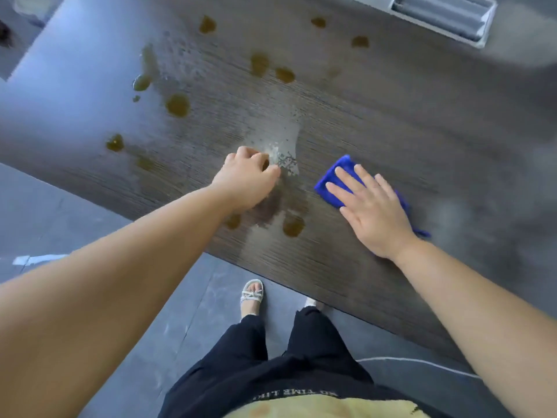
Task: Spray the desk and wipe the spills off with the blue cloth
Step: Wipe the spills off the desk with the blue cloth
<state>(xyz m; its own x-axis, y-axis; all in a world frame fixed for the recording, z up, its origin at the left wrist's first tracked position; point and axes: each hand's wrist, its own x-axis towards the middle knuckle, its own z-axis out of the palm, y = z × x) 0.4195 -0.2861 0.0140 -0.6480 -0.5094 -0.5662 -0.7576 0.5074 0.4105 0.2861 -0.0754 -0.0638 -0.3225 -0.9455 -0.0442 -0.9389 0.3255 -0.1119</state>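
Observation:
The dark wood-grain desk carries several brown spills, such as one at the left and one near the front edge. Wet spray droplets glisten in the middle. My right hand lies flat with straight fingers on the folded blue cloth, pressing it to the desk. My left hand hovers or rests over the desk left of the cloth, fingers curled, with nothing visible in it. No spray bottle is in view.
A grey grooved tray or vent sits at the desk's far right edge. The desk's front edge runs diagonally above the grey tiled floor. My sandalled foot and dark trousers stand close to it.

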